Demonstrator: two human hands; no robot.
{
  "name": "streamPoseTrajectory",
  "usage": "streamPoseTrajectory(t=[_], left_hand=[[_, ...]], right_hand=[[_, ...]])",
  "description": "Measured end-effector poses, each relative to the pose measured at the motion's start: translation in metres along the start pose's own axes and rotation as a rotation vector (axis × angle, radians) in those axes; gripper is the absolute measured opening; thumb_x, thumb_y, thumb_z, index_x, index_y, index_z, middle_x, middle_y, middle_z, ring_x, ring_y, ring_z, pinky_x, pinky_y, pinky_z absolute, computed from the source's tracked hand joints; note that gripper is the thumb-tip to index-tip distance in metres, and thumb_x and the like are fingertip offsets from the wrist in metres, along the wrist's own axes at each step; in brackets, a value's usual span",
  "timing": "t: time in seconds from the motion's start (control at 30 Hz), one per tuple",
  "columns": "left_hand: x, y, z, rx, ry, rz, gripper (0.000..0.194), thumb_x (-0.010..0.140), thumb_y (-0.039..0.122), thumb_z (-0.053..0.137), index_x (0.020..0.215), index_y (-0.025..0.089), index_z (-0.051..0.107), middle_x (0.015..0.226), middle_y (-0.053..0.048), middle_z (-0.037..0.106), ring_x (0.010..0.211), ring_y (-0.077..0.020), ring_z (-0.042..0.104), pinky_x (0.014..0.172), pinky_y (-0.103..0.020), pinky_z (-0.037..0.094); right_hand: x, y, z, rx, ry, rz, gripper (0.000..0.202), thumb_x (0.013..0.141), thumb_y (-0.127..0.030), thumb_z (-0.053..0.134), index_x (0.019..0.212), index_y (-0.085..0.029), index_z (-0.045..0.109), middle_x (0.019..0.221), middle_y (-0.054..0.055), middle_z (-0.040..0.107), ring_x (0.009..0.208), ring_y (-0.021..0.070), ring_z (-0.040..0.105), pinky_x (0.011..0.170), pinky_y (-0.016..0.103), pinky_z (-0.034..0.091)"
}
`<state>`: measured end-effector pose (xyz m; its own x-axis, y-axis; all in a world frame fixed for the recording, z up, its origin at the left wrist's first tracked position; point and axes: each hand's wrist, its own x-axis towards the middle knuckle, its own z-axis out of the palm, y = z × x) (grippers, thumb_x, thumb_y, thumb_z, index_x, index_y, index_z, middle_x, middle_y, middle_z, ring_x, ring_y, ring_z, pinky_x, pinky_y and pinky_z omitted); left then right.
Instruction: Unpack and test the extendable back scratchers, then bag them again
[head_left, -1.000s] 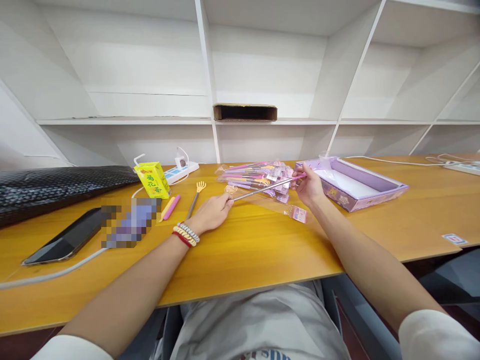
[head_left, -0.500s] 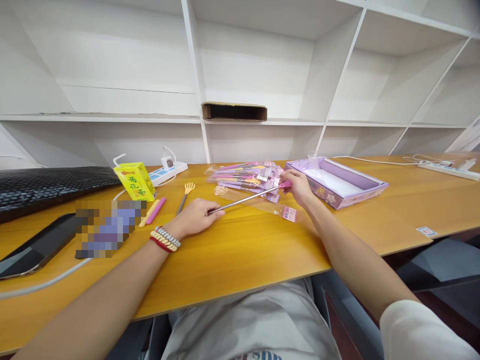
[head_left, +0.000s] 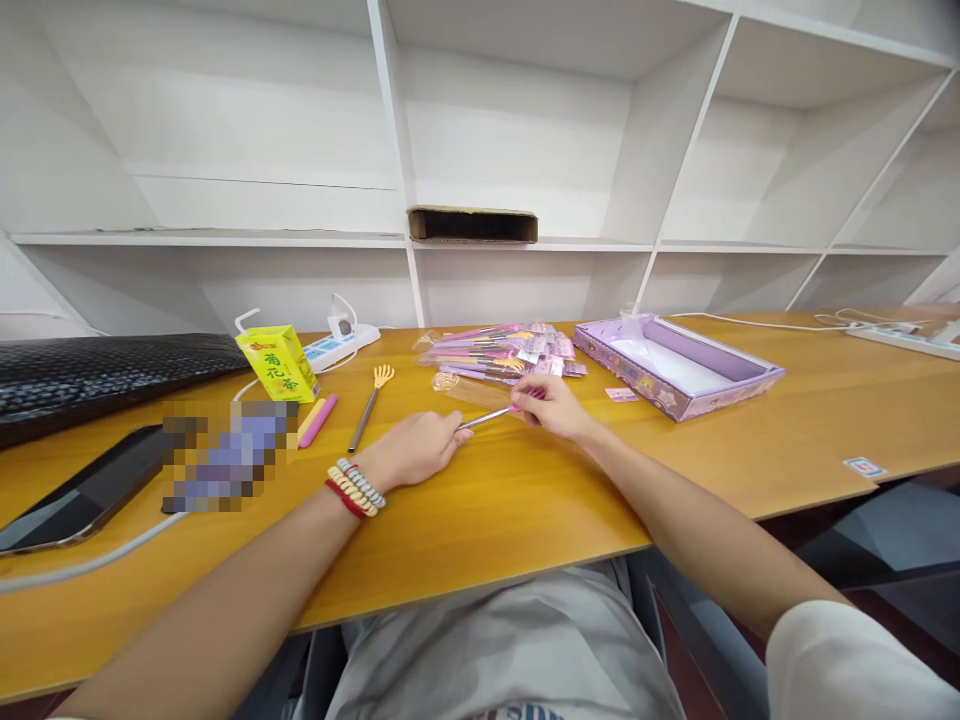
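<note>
Between my two hands is a telescopic back scratcher (head_left: 489, 416) with a silver rod and a pink head. My left hand (head_left: 417, 446) is closed round the rod's near end, partly hiding it. Fingers of my right hand (head_left: 553, 404) pinch the pink head and cover most of it. A clear plastic wrapper (head_left: 466, 391) lies just behind the rod. Left of my hands lies another back scratcher (head_left: 366, 412), yellow-headed with a dark handle. Beyond my hands is a pile of wrapped back scratchers (head_left: 480, 352) in pink and purple.
At the right stands a shallow purple box (head_left: 679, 375), near a small pink card (head_left: 621, 395). On the left are pink and yellow sticks (head_left: 322, 420), a yellow drink carton (head_left: 277, 365), a power strip (head_left: 341, 347), a phone (head_left: 82, 485) and a black bag (head_left: 112, 375).
My hands have come closer together, and the rod showing between them is shorter. The right hand moved left and slightly down; the left moved right. The pink card now lies flat near the box.
</note>
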<state>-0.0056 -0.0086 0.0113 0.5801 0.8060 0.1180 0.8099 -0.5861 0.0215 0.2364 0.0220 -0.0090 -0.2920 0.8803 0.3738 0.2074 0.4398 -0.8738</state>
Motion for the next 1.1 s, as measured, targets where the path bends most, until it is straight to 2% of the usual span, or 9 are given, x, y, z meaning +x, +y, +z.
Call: streamPoseTrajectory(t=[0.17, 0.27, 0.4, 0.5, 0.6, 0.73, 0.87, 0.97, 1.1], left_hand=[[0.0, 0.003, 0.0, 0.024, 0.012, 0.0, 0.041, 0.091, 0.046, 0.022, 0.084, 0.02, 0.052, 0.07, -0.007, 0.061, 0.063, -0.0225, 0.058, 0.056, -0.031, 0.035], [0.002, -0.002, -0.001, 0.047, 0.025, 0.021, 0.041, 0.091, 0.046, 0.022, 0.084, 0.02, 0.053, 0.073, -0.007, 0.062, 0.066, -0.0227, 0.058, 0.057, -0.031, 0.035], [0.003, -0.006, 0.0, 0.018, 0.049, 0.031, 0.038, 0.091, 0.045, 0.026, 0.086, 0.021, 0.055, 0.076, -0.006, 0.063, 0.07, -0.0217, 0.059, 0.06, -0.03, 0.037], [0.005, -0.006, 0.003, -0.055, 0.075, 0.071, 0.034, 0.09, 0.044, 0.031, 0.091, 0.023, 0.058, 0.082, -0.004, 0.064, 0.076, -0.0205, 0.059, 0.066, -0.03, 0.04], [0.007, -0.007, 0.005, -0.09, 0.125, 0.06, 0.034, 0.087, 0.044, 0.036, 0.088, 0.023, 0.063, 0.084, -0.005, 0.064, 0.08, -0.0196, 0.058, 0.072, -0.03, 0.042], [0.012, -0.019, 0.003, 0.018, 0.193, -0.217, 0.041, 0.085, 0.046, 0.035, 0.078, 0.02, 0.066, 0.081, -0.008, 0.065, 0.078, -0.0221, 0.059, 0.07, -0.031, 0.043], [0.01, -0.04, 0.0, 0.146, 0.157, -0.562, 0.04, 0.082, 0.042, 0.035, 0.083, 0.016, 0.066, 0.083, -0.013, 0.066, 0.08, -0.0276, 0.061, 0.065, -0.034, 0.044], [0.008, -0.056, 0.002, 0.214, 0.122, -0.655, 0.039, 0.079, 0.038, 0.038, 0.089, 0.012, 0.065, 0.087, -0.018, 0.066, 0.082, -0.0306, 0.062, 0.066, -0.036, 0.045], [0.01, -0.068, 0.008, 0.245, 0.084, -0.688, 0.041, 0.077, 0.039, 0.04, 0.094, 0.01, 0.064, 0.088, -0.02, 0.065, 0.084, -0.0321, 0.062, 0.066, -0.037, 0.046]], right_hand=[[-0.004, -0.003, 0.01, -0.062, 0.033, -0.085, 0.018, 0.072, -0.034, 0.061, 0.083, -0.019, 0.058, 0.065, -0.003, 0.054, 0.048, 0.007, 0.046, 0.046, 0.02, 0.036], [-0.003, -0.005, 0.006, -0.112, 0.0, -0.097, 0.017, 0.072, -0.033, 0.062, 0.079, -0.018, 0.059, 0.062, -0.003, 0.052, 0.052, 0.008, 0.046, 0.051, 0.021, 0.036], [-0.004, -0.005, 0.006, -0.24, -0.096, -0.131, 0.016, 0.076, -0.031, 0.057, 0.082, -0.017, 0.062, 0.072, 0.0, 0.058, 0.062, 0.0109, 0.05, 0.059, 0.023, 0.04], [-0.005, -0.003, 0.009, -0.347, -0.099, -0.163, 0.027, 0.077, -0.033, 0.057, 0.1, -0.019, 0.06, 0.079, 0.002, 0.061, 0.068, 0.0137, 0.053, 0.065, 0.027, 0.042], [-0.003, 0.0, 0.007, -0.401, -0.042, -0.169, 0.049, 0.078, -0.038, 0.057, 0.122, -0.02, 0.047, 0.092, 0.005, 0.061, 0.074, 0.0157, 0.054, 0.072, 0.031, 0.044], [0.001, 0.006, -0.001, -0.475, 0.025, -0.119, 0.061, 0.079, -0.042, 0.054, 0.132, -0.02, 0.035, 0.104, 0.009, 0.056, 0.074, 0.0149, 0.052, 0.073, 0.032, 0.043], [0.001, 0.008, -0.006, -0.525, -0.005, -0.113, 0.061, 0.08, -0.042, 0.053, 0.134, -0.02, 0.033, 0.104, 0.008, 0.056, 0.076, 0.0153, 0.052, 0.074, 0.033, 0.043], [-0.001, 0.007, -0.004, -0.548, -0.093, -0.091, 0.06, 0.081, -0.044, 0.052, 0.133, -0.02, 0.034, 0.102, 0.008, 0.056, 0.07, 0.0135, 0.051, 0.07, 0.031, 0.043], [-0.003, 0.005, -0.002, -0.558, -0.157, -0.084, 0.057, 0.081, -0.044, 0.052, 0.13, -0.019, 0.037, 0.098, 0.007, 0.056, 0.069, 0.0126, 0.052, 0.07, 0.03, 0.043]])
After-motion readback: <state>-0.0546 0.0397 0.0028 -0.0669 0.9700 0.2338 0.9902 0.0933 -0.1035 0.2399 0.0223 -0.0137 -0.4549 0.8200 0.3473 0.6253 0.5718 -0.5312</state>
